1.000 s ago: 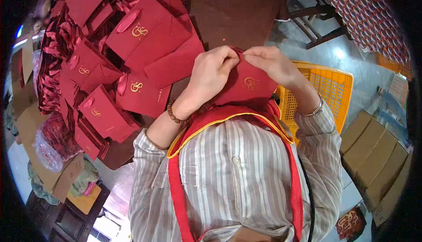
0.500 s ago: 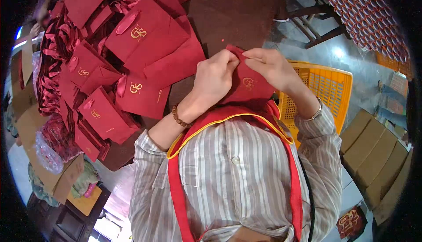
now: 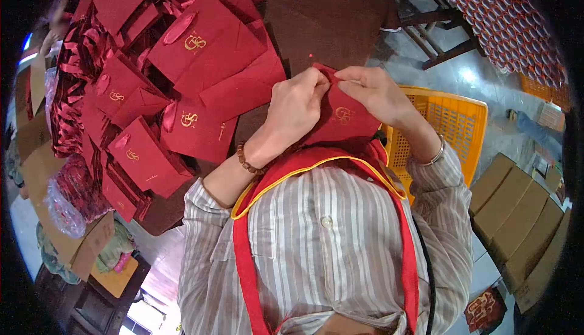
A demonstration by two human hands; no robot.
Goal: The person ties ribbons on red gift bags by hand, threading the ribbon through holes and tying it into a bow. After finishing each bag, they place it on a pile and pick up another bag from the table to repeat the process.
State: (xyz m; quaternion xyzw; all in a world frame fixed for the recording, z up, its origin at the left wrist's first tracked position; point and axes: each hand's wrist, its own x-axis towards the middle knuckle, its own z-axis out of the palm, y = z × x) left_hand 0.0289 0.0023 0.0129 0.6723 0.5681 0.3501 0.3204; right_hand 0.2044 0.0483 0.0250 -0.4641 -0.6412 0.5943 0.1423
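A red paper gift bag (image 3: 344,118) with a gold logo is held close in front of my body, above the red apron (image 3: 286,168) with yellow trim. My left hand (image 3: 298,107) has its fingers closed in a pinch at the bag's upper edge. Facing it, my right hand (image 3: 377,95) pinches the same edge between thumb and fingers. The fingertips are near each other, and any small thing between them is hidden. To the left, many similar red gift bags (image 3: 207,43) with ribbon handles lie piled up.
The bags rest on a dark brown table (image 3: 322,16). A yellow plastic crate (image 3: 456,119) stands right of my right arm. Cardboard boxes (image 3: 517,213) are at the lower right. A surface covered with rows of small round items (image 3: 499,25) and a wooden stool (image 3: 438,31) are at upper right.
Both hands stay pinched at the bag's upper edge, almost unmoved. The view has shifted very slightly.
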